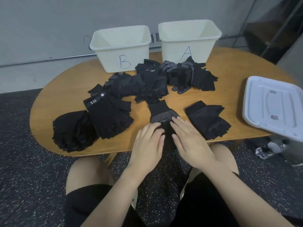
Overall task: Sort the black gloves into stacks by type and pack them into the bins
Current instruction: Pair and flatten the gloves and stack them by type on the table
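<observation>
I see my left hand [147,143] and right hand [188,136] lying flat, fingers straight, pressing a dotted glove [164,114] at frame centre on the worktop [229,68], its cuff pointing away.

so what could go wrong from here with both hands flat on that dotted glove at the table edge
The dotted glove lies under the left hand and right hand, right at the near rim of the table; a loose smoothing stroke could drag it off. The unsorted pile mixes dotted and plain gloves, so types may get confused. Bin A and bin B look alike; a stack could land wrong.
</observation>
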{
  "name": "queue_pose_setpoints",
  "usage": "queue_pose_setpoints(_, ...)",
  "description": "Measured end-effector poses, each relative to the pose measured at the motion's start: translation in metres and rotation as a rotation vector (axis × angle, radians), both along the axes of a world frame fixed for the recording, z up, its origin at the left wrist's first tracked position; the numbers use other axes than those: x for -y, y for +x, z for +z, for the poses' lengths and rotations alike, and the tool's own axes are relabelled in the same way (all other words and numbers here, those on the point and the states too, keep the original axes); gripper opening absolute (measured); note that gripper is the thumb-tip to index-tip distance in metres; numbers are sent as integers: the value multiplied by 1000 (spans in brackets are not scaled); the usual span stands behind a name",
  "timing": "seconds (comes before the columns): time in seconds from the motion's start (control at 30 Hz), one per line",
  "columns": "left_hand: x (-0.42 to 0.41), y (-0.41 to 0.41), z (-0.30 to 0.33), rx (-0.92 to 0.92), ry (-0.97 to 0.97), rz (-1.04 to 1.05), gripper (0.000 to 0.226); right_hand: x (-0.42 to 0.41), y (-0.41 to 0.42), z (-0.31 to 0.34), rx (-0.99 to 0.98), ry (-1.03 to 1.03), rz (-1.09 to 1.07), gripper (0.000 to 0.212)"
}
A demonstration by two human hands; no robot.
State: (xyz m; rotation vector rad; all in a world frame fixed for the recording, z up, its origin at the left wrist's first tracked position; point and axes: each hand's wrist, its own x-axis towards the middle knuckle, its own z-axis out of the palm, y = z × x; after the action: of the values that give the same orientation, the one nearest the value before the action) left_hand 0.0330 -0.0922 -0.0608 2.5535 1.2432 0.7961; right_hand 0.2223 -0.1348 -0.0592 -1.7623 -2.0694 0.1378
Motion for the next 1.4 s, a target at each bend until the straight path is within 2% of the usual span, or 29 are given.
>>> queue_pose_setpoints(0.1, -6, 7, -7, -125, -129, 8, 55, -10, -12, -7, 14, -65, 35, 54)
queue_pose_setpoints(0.23, -8, 6, -24, -302, -132, 14, 62, -11, -12, -22, 95, -118, -1, 58)
queue_pose_setpoints(0.37, -7, 4, -26, -341, -116, 64, 64, -8, -8, -22, 163, -151, -52, 65)
queue_pose_setpoints(0.57, -5, -7, -20, -376, -185, 48, 70, -6, -15, -24, 128, -190, -202, 75)
queue_pose_setpoints(0.67, -10, -9, -10, -317, -235, 13, 72, -6, -18, -23, 120, -207, -231, 80)
queue_pose_setpoints(0.77, -24, -6, 1, -161, -206, 76, 51, -6, -18, -22, 121, -233, -237, 84)
queue_pose_setpoints(0.83, -38, -1, 10, -134, -216, 92, 39, -5, -18, -22, 115, -243, -241, 87)
queue_pose_setpoints(0.97, -57, 13, 23, -196, -371, 18, 36, -4, -14, -24, 59, -219, -219, 86)
queue_pose_setpoints(1.07, -62, 20, 28, -118, -493, 48, 36, -4, -12, -23, 32, -221, -215, 85)
queue_pose_setpoints(1.13, -61, 22, 32, -65, -536, 61, 30, -5, -12, -17, -43, -227, -204, 87)
queue_pose_setpoints(1.27, -57, 18, 38, 39, -563, 24, 20, -16, 0, 19, -320, -203, -93, 90)
queue_pose_setpoints(1.33, -53, 12, 47, 152, -616, 1, 17, -28, 13, 44, -396, -284, -26, 76)
queue_pose_setpoints(1.4, -50, 4, 62, 225, -660, -6, 13, -38, 24, 68, -505, -444, 30, 40)
